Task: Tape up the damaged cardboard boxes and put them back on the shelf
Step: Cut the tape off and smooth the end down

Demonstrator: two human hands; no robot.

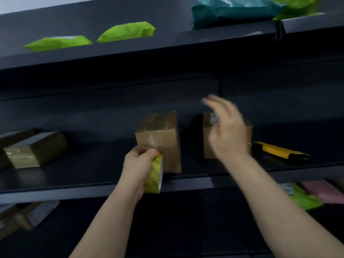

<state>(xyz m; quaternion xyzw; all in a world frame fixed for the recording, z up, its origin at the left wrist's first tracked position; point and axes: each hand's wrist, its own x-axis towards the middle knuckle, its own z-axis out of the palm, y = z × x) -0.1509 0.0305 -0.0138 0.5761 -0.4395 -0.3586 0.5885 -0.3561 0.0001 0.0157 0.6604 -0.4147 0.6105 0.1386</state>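
head view | faces shelving (65,183) straight ahead | near | single view

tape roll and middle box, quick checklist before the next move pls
1. The left hand grips the tape roll: ok.
2. The middle box stands on the shelf: ok.
3. Clear tape is stuck on its front: ok.
4. Its seams are fully sealed: cannot tell.
5. The right hand is open and holds nothing: ok, though blurred.
6. The yellow knife lies on the shelf beside the right box: ok.
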